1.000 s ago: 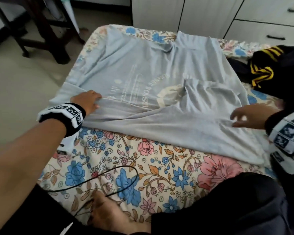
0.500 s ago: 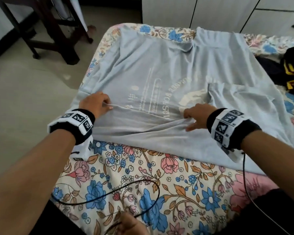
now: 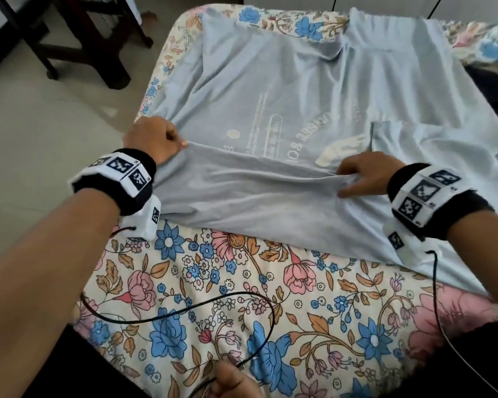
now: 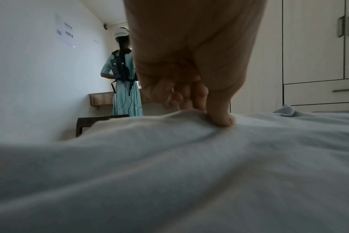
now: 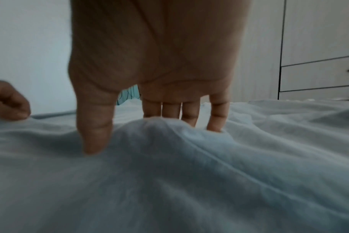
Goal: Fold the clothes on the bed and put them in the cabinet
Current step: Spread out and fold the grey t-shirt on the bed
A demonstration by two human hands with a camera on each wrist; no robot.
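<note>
Grey shirt [image 3: 285,90] fold stretches between both hands, left hand [image 3: 153,139] and right hand [image 3: 365,175] pinching it.

A dark wooden chair [image 3: 78,38] stands on the pale floor [image 3: 41,116]; a black cable [image 3: 184,311] loops nearby.

Layout: T-shirt [image 3: 270,90] spread on bed [image 3: 242,282], far half.
Left hand [image 3: 153,139] at shirt's left edge, right hand [image 3: 362,175] right of centre, both on one fold line. Cable [image 3: 184,311] on near bedding. Cabinet [image 4: 313,55] beyond far edge; chair [image 3: 78,38] far left on floor.
</note>
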